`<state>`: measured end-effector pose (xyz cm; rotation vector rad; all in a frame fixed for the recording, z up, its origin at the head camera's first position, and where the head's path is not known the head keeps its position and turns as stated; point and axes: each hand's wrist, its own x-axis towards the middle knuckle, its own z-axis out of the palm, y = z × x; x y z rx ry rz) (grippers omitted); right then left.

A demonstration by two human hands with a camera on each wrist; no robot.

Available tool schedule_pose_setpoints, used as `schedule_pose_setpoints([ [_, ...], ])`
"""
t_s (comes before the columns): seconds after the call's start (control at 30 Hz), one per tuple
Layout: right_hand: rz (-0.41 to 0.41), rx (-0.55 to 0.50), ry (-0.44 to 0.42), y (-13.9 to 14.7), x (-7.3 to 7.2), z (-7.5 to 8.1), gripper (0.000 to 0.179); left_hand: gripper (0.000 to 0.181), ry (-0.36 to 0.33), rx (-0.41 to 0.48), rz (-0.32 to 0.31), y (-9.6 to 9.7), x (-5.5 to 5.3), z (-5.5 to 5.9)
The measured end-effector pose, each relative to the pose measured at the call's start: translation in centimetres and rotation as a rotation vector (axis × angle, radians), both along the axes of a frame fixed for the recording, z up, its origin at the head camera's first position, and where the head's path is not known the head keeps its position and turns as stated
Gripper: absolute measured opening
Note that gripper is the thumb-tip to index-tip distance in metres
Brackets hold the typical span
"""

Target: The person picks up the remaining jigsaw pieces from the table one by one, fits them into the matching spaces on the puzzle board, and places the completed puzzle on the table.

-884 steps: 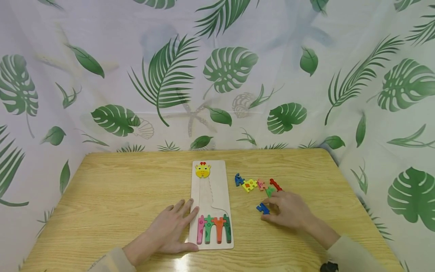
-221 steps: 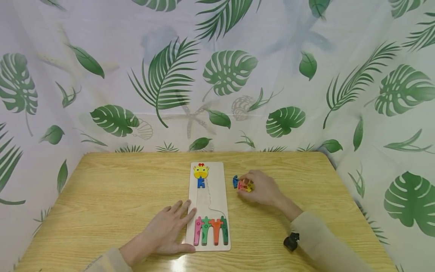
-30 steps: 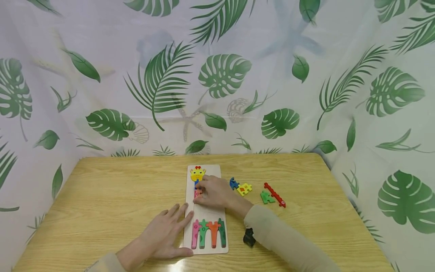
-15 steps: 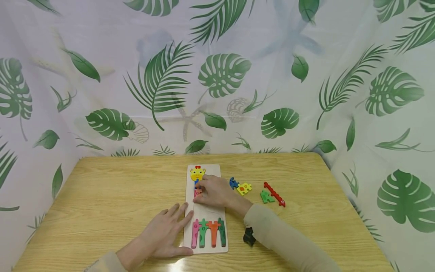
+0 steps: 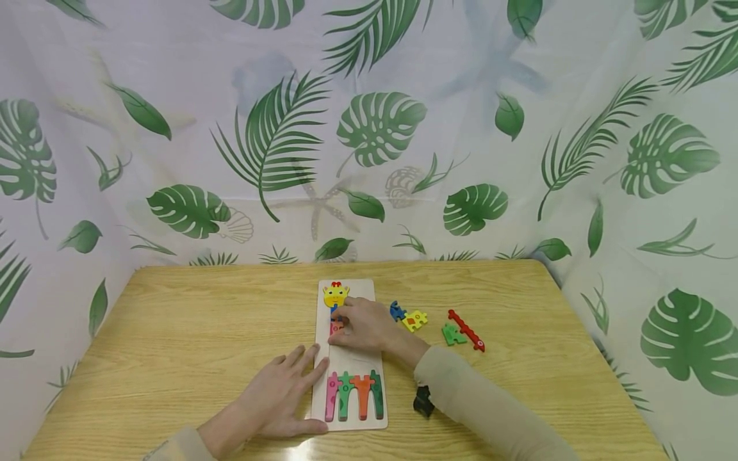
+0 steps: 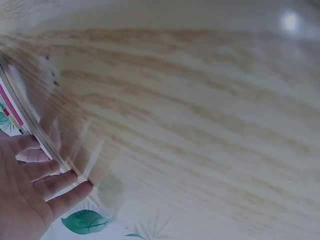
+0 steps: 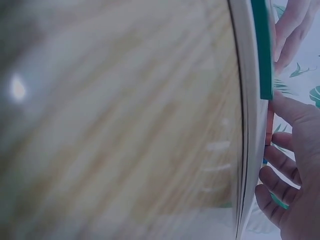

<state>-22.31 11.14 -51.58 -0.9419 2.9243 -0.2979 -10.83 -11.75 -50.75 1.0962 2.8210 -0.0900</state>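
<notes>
A pale wooden puzzle board (image 5: 359, 358) lies on the table with its long side running away from me. At its top sits a yellow giraffe-head piece (image 5: 335, 294), with a blue piece (image 5: 334, 312) right below. Four fingers and thumb of my right hand (image 5: 364, 323) reach over the board. They pinch a salmon-pink puzzle piece (image 5: 336, 328), which sits just below the blue one and is partly hidden. My left hand (image 5: 277, 396) lies with spread fingers, its fingertips at the board's left edge. Pink (image 5: 332, 396), green, orange (image 5: 363, 396) and dark green leg pieces fill the bottom.
Right of the board lie a dark blue piece (image 5: 396, 311) and a yellow piece (image 5: 414, 320). Farther right are a green piece (image 5: 453, 333) and a long red piece (image 5: 467, 331). A leaf-patterned cloth (image 5: 438, 211) hangs behind the table.
A blue piece came onto the board under the head. Since then my right hand has carried the salmon-pink piece from the right onto the board. Over the last second, both hands stay almost still.
</notes>
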Motion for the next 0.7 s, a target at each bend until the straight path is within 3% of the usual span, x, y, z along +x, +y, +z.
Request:
schedule_pose_setpoints([
  [0.7,0.014,-0.007,-0.016,0.51,0.64,0.94,0.054,0.11,-0.01,-0.005,0.008,0.11,-0.04,-0.12],
])
